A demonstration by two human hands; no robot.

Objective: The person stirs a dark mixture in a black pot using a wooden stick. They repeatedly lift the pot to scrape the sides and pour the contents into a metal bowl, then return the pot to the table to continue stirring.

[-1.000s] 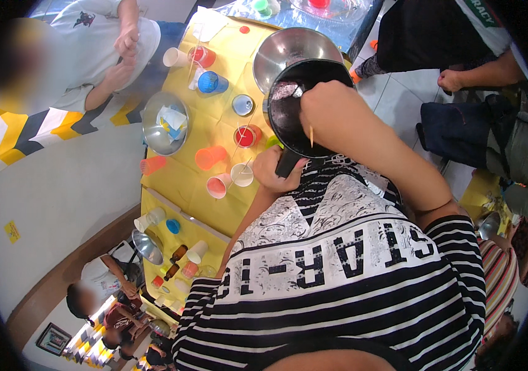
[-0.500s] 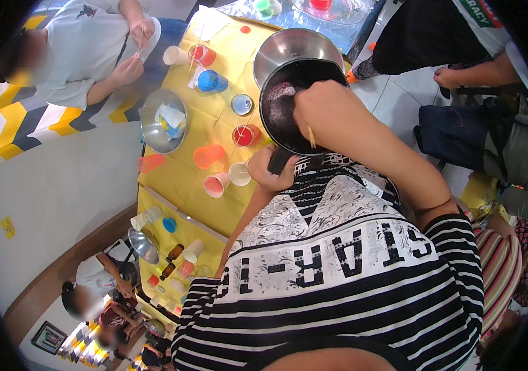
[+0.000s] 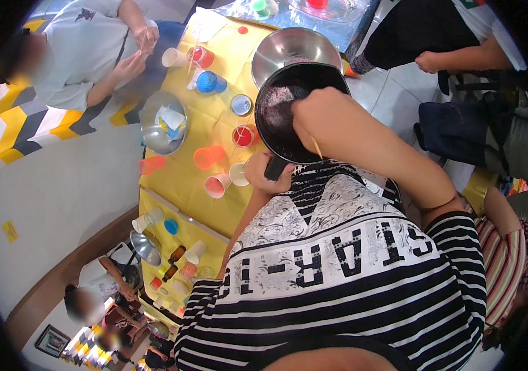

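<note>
Hands work at the yellow table's (image 3: 217, 127) near edge: left (image 3: 268, 175) gripping the black pan's (image 3: 285, 111) handle, right (image 3: 304, 114) closed inside it.

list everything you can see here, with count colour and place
pan: 1, black, purple residue inside, over the table's right edge
big steel bowl: 1, silver, just behind the pan
small steel bowl: 1, silver, paper scraps inside, table's left edge
table: 1, yellow cover, centre
cups: about ten, orange, red, blue, white, scattered on the table
seated person: 1, white shirt, upper left, hands together
second person: 1, dark clothes, upper right
left hand: 1, grips the pan's handle
right hand: 1, over the pan; a thin stick shows beside the wrist
</note>
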